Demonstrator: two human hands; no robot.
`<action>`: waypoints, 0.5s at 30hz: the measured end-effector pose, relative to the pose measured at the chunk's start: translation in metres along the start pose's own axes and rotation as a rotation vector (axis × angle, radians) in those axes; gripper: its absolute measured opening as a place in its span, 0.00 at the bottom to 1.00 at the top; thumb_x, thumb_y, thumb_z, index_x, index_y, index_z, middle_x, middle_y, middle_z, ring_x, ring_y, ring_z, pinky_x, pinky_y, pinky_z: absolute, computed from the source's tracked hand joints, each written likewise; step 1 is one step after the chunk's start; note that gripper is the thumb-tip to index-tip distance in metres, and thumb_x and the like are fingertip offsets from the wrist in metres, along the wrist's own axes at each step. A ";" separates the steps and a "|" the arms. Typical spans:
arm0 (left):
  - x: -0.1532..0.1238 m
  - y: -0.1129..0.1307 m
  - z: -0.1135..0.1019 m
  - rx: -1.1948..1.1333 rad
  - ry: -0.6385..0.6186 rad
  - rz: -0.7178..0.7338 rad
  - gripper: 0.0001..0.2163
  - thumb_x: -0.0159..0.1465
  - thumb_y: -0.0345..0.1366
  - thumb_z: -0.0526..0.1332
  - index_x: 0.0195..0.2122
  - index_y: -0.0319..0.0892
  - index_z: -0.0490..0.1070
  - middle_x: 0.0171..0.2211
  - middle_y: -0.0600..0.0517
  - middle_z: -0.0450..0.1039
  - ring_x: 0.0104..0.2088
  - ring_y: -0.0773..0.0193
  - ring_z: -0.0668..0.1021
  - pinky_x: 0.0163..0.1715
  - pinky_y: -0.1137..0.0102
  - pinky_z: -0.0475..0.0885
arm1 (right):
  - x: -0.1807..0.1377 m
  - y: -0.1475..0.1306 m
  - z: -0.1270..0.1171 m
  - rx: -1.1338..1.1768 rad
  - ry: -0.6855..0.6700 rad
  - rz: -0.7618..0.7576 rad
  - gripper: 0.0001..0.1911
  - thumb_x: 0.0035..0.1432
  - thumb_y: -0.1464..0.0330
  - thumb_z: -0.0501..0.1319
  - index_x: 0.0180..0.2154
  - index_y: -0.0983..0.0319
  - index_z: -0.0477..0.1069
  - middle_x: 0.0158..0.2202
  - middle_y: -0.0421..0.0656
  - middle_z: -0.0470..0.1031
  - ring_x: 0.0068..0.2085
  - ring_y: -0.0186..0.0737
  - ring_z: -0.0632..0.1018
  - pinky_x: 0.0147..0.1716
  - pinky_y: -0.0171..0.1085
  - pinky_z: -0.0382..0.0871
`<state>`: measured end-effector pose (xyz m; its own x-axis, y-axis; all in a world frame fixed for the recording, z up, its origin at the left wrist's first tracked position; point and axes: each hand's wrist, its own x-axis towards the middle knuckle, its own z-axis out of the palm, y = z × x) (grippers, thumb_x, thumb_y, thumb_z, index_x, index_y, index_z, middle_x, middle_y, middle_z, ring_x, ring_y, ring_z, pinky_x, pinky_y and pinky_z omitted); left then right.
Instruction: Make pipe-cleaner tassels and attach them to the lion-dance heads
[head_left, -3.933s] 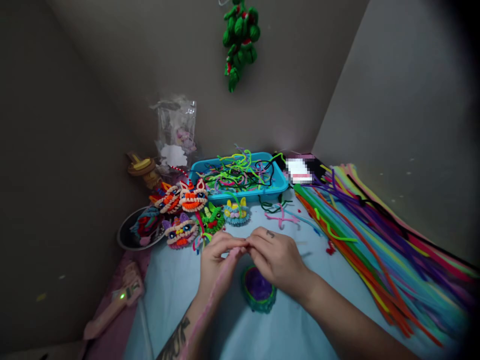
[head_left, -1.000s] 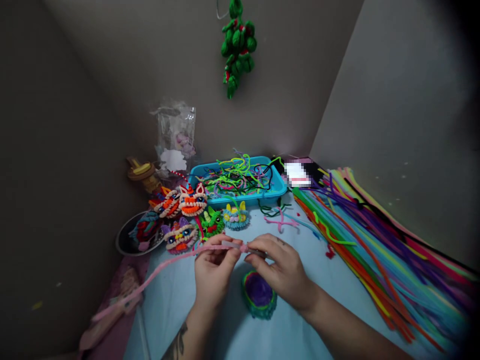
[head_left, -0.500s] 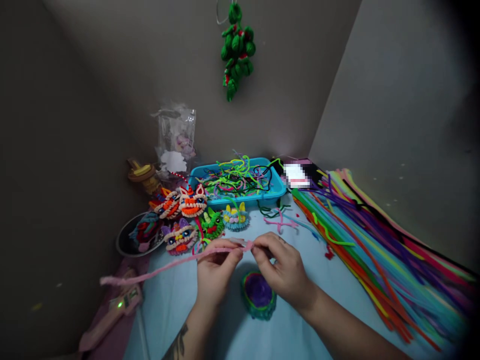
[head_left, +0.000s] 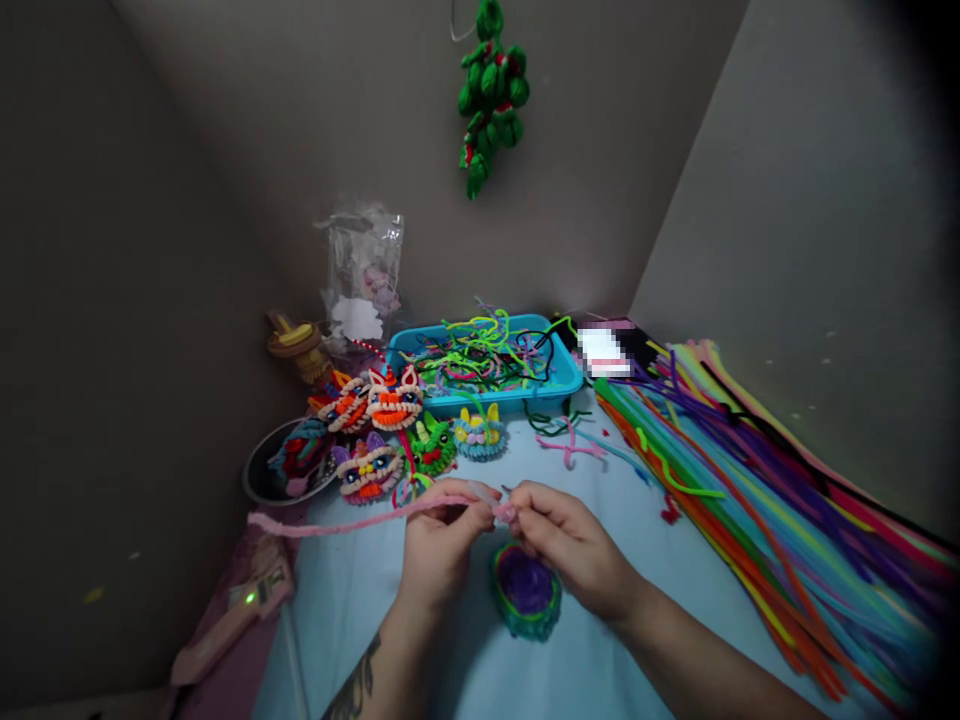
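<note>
Pipe cleaner (head_left: 352, 521) is being pinched mid-frame by left hand (head_left: 439, 555) and right hand (head_left: 574, 550); both grips are arguably best being held close together.

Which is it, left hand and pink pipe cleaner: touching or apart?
Touching. The head view shows the left hand pinching the pink pipe cleaner, its long end trailing off leftward.

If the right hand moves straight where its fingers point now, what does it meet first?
Most likely the left hand, pinching the same pink pipe cleaner just ahead of it; depth is unclear.
</note>
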<state>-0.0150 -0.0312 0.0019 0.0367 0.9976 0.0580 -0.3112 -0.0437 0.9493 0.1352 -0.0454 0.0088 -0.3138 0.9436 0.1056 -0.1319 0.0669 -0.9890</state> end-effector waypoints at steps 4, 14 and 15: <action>-0.003 0.003 0.000 -0.044 -0.100 0.057 0.06 0.53 0.30 0.68 0.25 0.41 0.71 0.29 0.51 0.78 0.32 0.63 0.78 0.33 0.69 0.73 | 0.002 0.004 -0.001 0.114 -0.094 0.137 0.24 0.58 0.47 0.55 0.27 0.62 0.63 0.17 0.32 0.57 0.17 0.26 0.55 0.17 0.29 0.49; -0.021 0.020 0.008 0.365 -0.083 0.661 0.09 0.55 0.24 0.65 0.28 0.44 0.68 0.29 0.53 0.78 0.32 0.65 0.77 0.35 0.68 0.72 | -0.006 0.005 -0.002 -0.306 0.032 -0.441 0.03 0.61 0.67 0.60 0.37 0.59 0.70 0.29 0.41 0.74 0.30 0.35 0.74 0.30 0.33 0.69; -0.022 0.021 0.009 0.380 -0.095 0.673 0.09 0.55 0.24 0.65 0.28 0.44 0.68 0.29 0.52 0.78 0.31 0.65 0.77 0.34 0.68 0.72 | -0.006 0.005 -0.004 -0.354 0.039 -0.517 0.02 0.61 0.70 0.59 0.36 0.59 0.70 0.29 0.41 0.74 0.31 0.35 0.75 0.31 0.33 0.70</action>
<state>-0.0136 -0.0546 0.0237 0.0418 0.7420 0.6691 0.0513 -0.6704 0.7402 0.1397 -0.0491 0.0028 -0.2568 0.7710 0.5827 0.0642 0.6152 -0.7858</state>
